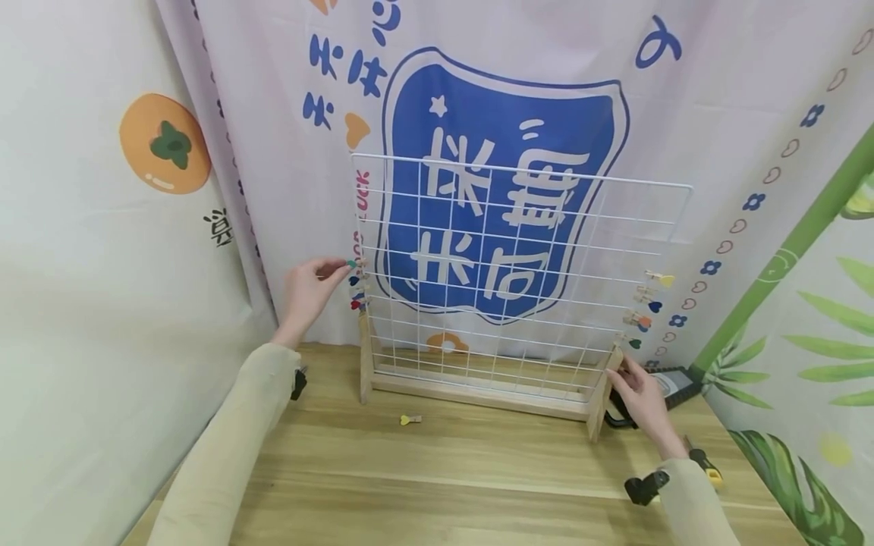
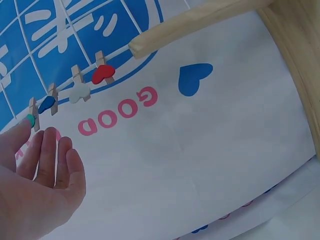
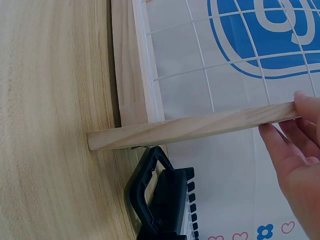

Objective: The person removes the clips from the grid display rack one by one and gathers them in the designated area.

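Observation:
A white wire grid panel (image 1: 522,170) stands upright in a wooden stand (image 1: 478,399) on the table. At the panel's left edge my left hand (image 1: 307,292) pinches a small wooden clothespin with a green decoration (image 2: 31,120) between thumb and fingertip. Along that edge sit clothespins with a dark blue heart (image 2: 47,104), a white shape (image 2: 80,93) and a red heart (image 2: 103,74). My right hand (image 1: 642,396) grips the upper end of the stand's right post (image 3: 200,126). Above it, several clothespins, the top one with a yellow heart (image 1: 665,280), line the right edge.
A loose clothespin with a yellow heart (image 1: 410,419) lies on the table (image 1: 437,462) before the stand. Behind the right post is a black case with a handle (image 3: 172,200). A yellow and black screwdriver (image 1: 712,472) lies beside my right wrist. A printed curtain (image 1: 293,189) hangs behind.

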`<move>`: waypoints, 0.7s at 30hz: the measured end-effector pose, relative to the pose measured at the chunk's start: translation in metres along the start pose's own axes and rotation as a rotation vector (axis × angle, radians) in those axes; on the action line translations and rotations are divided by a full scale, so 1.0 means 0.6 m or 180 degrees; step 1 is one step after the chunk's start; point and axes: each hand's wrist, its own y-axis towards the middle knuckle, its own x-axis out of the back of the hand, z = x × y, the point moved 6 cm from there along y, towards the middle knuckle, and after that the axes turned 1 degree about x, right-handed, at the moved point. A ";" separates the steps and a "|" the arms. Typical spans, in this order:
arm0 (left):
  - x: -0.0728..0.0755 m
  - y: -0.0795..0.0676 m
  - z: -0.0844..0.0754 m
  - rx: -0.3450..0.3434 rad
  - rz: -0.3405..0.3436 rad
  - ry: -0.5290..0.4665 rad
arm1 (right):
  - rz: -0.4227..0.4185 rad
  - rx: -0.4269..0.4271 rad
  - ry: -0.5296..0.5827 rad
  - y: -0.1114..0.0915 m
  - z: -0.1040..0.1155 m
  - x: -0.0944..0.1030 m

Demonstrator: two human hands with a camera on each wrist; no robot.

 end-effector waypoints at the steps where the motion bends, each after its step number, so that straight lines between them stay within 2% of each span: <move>1: -0.001 0.002 0.000 0.0000 0.0007 0.0021 | 0.0007 0.0001 0.0006 0.000 0.000 0.000; 6: -0.005 0.006 -0.003 -0.0019 -0.0023 0.0123 | 0.0017 -0.0026 -0.0012 0.001 -0.002 0.001; 15: -0.004 0.008 -0.011 -0.0366 -0.0345 0.0145 | 0.0005 -0.0062 -0.0079 0.001 -0.007 0.000; 21: -0.002 0.006 -0.009 -0.0349 -0.0411 0.0052 | -0.0004 -0.0005 -0.0076 0.002 -0.006 0.000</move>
